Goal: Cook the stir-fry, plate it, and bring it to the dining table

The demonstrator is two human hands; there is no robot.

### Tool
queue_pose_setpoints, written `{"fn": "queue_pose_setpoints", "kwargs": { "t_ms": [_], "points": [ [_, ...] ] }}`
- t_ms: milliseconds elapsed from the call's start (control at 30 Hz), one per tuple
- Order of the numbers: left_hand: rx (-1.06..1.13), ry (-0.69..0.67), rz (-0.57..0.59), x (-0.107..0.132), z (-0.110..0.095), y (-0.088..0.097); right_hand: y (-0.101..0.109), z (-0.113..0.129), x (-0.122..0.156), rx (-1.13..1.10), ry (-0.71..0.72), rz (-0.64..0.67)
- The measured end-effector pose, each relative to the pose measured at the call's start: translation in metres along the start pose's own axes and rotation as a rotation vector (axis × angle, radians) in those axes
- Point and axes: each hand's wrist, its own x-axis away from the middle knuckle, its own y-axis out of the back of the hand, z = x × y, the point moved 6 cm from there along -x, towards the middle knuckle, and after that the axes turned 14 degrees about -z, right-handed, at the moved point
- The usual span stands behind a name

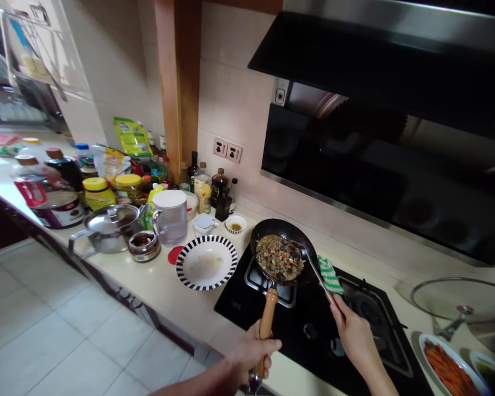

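A black wok (312, 242) rests over the left burner of the gas hob (289, 341), filled with chopped brown food (278, 256) flecked with orange and white. My left hand (251, 355) is wrapped round the wok's wooden handle (269, 313). In my right hand (352, 328) is the handle of a long metal spatula (318, 275); its far end reaches into the food, where the blade is partly hidden. Left of the wok stands a white plate with a black-striped rim (207, 263), holding a little liquid residue.
A green-striped cloth (330, 276) lies beside the wok. At right are a glass lid (462, 300) and a dish of orange strips (449, 366). A steel pot (113, 225), a jug (170, 217) and several bottles crowd the left counter. The range hood (379, 71) overhangs the hob.
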Motion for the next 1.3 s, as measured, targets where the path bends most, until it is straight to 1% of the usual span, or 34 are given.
{"fn": "queue_pose_setpoints", "kwargs": {
  "t_ms": [100,233,267,433,533,700,767,900,967,1067,1133,1300],
  "points": [
    [0.011,0.008,-0.002,0.001,0.000,0.000,-0.009,-0.006,0.024,-0.079,-0.023,0.011],
    [0.006,0.031,0.005,0.005,-0.002,0.000,-0.009,-0.012,0.045,-0.166,-0.078,-0.078],
    [0.000,0.035,0.005,0.006,-0.003,0.000,-0.010,-0.014,0.050,-0.178,-0.099,-0.080],
    [0.007,0.039,0.010,0.007,-0.005,-0.001,-0.021,-0.016,0.071,-0.256,-0.141,0.008],
    [0.011,0.045,0.012,0.007,-0.003,-0.001,-0.020,-0.016,0.067,-0.273,-0.141,-0.010],
    [0.018,0.027,0.018,0.008,-0.004,-0.001,-0.019,-0.015,0.046,-0.172,-0.196,-0.038],
    [0.025,0.032,0.019,0.008,-0.004,-0.001,-0.016,-0.012,0.044,-0.201,-0.191,-0.064],
    [0.017,0.006,0.016,0.007,-0.004,-0.001,0.001,-0.002,0.048,-0.334,-0.167,-0.178],
    [0.016,0.009,0.015,0.007,-0.004,-0.001,0.007,0.006,0.048,-0.362,-0.131,-0.235],
    [0.025,0.020,0.014,0.007,-0.004,-0.001,0.005,0.020,0.046,-0.329,0.003,-0.234],
    [0.028,0.017,0.019,0.007,-0.005,-0.002,0.004,0.027,0.047,-0.262,0.083,-0.224],
    [0.021,0.018,0.020,0.007,-0.005,-0.002,0.015,0.041,0.052,-0.037,0.250,-0.342]
  ]
}}
